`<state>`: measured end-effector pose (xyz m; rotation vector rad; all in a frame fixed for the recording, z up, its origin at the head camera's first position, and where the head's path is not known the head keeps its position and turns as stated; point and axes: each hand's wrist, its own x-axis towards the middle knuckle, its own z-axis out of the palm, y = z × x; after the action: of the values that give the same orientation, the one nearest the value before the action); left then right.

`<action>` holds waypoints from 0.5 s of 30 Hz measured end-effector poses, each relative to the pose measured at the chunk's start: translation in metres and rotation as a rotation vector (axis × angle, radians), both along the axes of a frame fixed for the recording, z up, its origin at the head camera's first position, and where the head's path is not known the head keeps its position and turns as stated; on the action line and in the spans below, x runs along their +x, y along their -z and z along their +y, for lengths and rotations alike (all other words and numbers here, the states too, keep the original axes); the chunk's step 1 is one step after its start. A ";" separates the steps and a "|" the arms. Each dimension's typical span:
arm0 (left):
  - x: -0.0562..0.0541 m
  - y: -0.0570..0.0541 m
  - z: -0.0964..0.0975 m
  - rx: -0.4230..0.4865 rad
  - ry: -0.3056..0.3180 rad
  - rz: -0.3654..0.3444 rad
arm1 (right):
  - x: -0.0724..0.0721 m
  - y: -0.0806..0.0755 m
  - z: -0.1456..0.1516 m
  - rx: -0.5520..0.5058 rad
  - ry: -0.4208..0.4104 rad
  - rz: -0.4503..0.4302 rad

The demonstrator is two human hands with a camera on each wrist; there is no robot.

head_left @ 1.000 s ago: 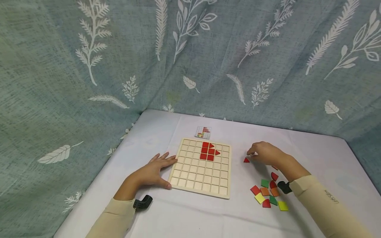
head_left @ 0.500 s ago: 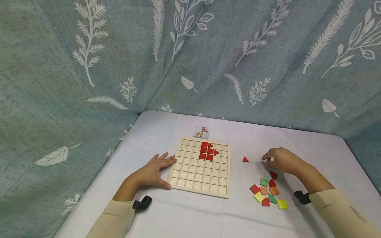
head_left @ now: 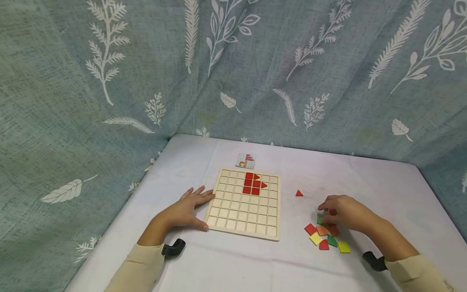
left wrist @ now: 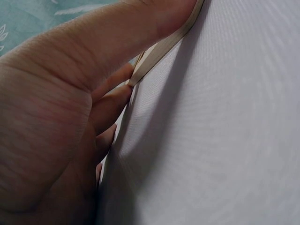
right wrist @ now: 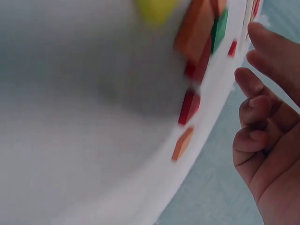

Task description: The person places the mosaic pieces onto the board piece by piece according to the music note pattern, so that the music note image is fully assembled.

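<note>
My left hand (head_left: pixel 187 210) lies at the left side of a wooden grid board (head_left: pixel 233 212), fingers spread, thumb by its near left corner. In the left wrist view the thumb and fingertips are at the board's edge (left wrist: pixel 161 52). Red squares (head_left: pixel 256 183) and two red triangles (head_left: pixel 264 185) sit in the board's upper cells. My right hand (head_left: pixel 348 211) is over the far part of a group of colored tiles, partly covering them, its fingers loosely bent. The right wrist view shows nothing between those fingers (right wrist: pixel 255 110), with a dark red tile (right wrist: pixel 190 107) and an orange tile (right wrist: pixel 183 143) below.
A single red triangle (head_left: pixel 299 193) lies between board and tiles. Beyond the board is a small pattern card (head_left: pixel 246 161). Nearer tiles include a yellow square (head_left: pixel 343 247), a green tile (head_left: pixel 332 240) and a red quarter-round (head_left: pixel 324 244). A leaf-print curtain (head_left: pixel 233 81) hangs behind the table.
My right hand has left the lone red triangle, drawn back to the right, then come nearer over the tiles. The triangle stays on the table. My left hand keeps its place at the board.
</note>
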<state>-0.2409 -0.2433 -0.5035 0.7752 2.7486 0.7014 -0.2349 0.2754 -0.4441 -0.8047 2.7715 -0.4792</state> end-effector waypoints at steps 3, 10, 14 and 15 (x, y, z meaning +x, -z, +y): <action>0.000 -0.002 0.000 0.007 0.006 0.002 | 0.007 0.002 -0.008 -0.018 -0.062 -0.005; 0.001 -0.003 0.000 0.022 0.008 0.012 | 0.014 0.007 -0.025 0.003 -0.110 -0.032; 0.001 -0.002 0.001 0.014 -0.005 0.002 | 0.015 0.010 -0.032 0.016 -0.113 -0.023; 0.001 -0.002 0.001 0.014 -0.008 -0.002 | 0.015 0.011 -0.033 0.017 -0.114 -0.016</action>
<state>-0.2396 -0.2425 -0.5012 0.7666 2.7490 0.7236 -0.2197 0.2428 -0.4553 -0.9447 2.6932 -0.4381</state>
